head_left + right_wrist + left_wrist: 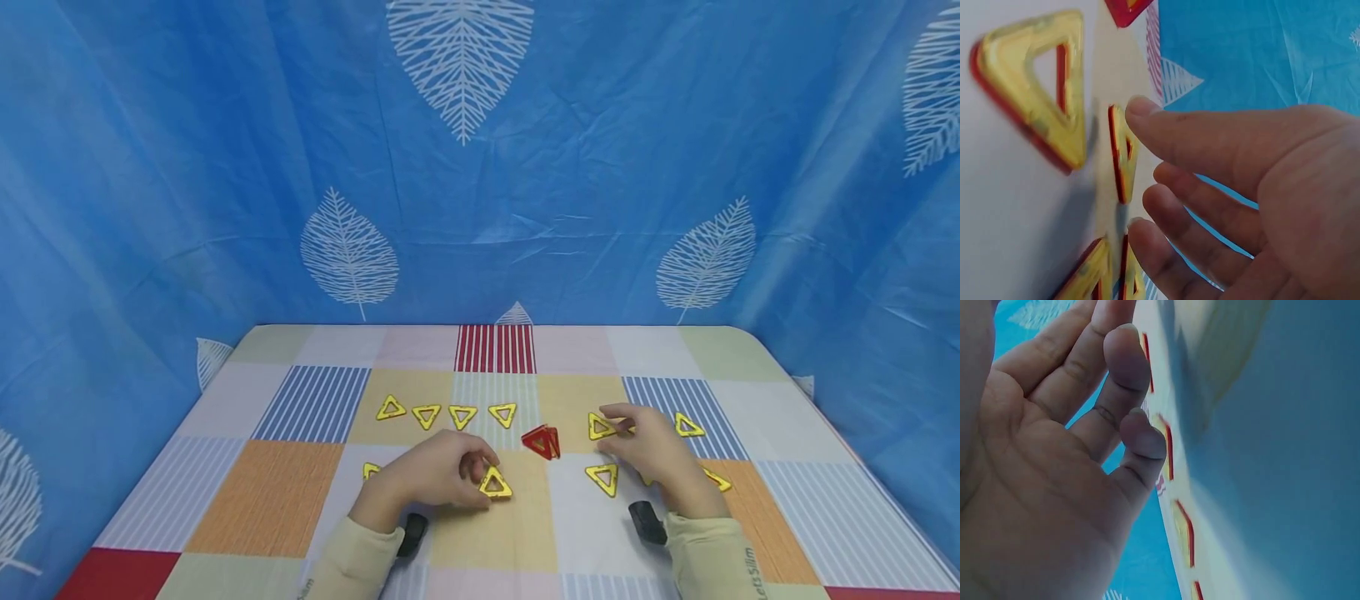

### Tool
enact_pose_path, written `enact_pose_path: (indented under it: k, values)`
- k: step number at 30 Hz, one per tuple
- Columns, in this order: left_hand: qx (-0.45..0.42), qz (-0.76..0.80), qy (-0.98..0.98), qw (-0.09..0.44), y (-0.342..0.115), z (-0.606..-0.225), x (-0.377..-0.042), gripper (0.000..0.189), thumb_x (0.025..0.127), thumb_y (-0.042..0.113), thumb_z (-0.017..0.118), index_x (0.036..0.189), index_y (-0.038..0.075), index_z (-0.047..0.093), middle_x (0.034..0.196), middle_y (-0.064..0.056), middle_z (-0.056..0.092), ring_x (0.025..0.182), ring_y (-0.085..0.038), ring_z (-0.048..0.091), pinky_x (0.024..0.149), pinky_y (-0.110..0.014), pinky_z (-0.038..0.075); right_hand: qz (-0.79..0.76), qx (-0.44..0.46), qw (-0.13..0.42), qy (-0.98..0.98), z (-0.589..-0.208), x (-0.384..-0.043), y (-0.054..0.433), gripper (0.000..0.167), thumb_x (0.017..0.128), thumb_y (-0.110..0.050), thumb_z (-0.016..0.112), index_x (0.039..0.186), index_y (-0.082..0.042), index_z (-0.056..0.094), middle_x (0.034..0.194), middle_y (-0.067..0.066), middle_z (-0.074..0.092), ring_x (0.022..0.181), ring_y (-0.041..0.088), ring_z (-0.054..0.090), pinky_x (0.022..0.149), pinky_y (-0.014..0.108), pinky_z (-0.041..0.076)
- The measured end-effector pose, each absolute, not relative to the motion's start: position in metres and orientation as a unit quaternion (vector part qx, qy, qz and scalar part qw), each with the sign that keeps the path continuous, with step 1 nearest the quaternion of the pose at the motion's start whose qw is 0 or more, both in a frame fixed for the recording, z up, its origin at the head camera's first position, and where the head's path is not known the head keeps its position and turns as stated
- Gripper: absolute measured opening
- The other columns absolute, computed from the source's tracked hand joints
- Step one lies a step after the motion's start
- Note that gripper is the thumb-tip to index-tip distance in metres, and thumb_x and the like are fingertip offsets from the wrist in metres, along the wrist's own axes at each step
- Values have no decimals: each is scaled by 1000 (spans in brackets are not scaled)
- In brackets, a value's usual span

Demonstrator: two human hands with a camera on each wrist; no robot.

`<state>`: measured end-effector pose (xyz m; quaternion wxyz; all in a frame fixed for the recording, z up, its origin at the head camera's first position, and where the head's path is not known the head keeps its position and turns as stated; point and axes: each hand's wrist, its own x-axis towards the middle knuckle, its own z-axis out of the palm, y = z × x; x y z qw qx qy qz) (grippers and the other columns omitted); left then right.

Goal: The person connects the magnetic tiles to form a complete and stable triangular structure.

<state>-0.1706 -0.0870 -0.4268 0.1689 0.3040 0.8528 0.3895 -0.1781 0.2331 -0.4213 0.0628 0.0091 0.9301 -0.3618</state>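
Triangle of yellow, red-edged plastic (593, 427) lies right on the desk (491, 537), my right hand (651, 446) wide around it; my left hand (438, 468) meets a nearer triangle (497, 494), grip uncertain; I'd pinch opposite edges lightly.

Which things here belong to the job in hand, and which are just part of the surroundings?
Probably part of the job:
yellow triangles, with one close to each hand: left hand, right hand
red triangular pieces, bunched together

Probably just surroundings:
patterned tablecloth
blue leaf-print curtain
black objects by the wrists
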Motion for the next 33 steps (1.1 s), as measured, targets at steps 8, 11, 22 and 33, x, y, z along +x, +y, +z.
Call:
enact_pose_path:
  k: [8, 11, 22, 33]
  values:
    - [310, 374, 857, 175, -78, -427, -166, 36, 75, 13, 89, 106, 9, 71, 77, 6, 60, 66, -2, 50, 64, -22, 47, -357, 27, 57, 932, -427, -180, 234, 51, 85, -8, 81, 132, -1, 64, 115, 15, 66, 100, 29, 60, 83, 47, 53]
    - [305, 370, 859, 180, -77, -426, -164, 35, 75, 14, 90, 105, 10, 71, 77, 7, 59, 65, -3, 49, 64, -23, 46, -346, 17, 44, 937, -430, -180, 235, 46, 85, -7, 80, 129, 0, 65, 113, 13, 68, 100, 28, 62, 83, 46, 53]
    - [289, 364, 866, 186, -79, -429, -165, 39, 74, 18, 91, 108, 12, 72, 77, 8, 59, 66, -4, 49, 64, -24, 45, -315, -2, 28, 949, -434, -183, 237, 37, 88, -7, 78, 123, 1, 69, 108, 12, 66, 91, 26, 56, 79, 45, 51]
    - [275, 360, 871, 192, -81, -428, -166, 41, 73, 19, 92, 108, 13, 72, 79, 6, 60, 68, -5, 50, 63, -24, 45, -291, -17, 9, 957, -437, -185, 237, 25, 89, -3, 75, 113, 3, 73, 103, 13, 63, 87, 25, 54, 75, 42, 49]
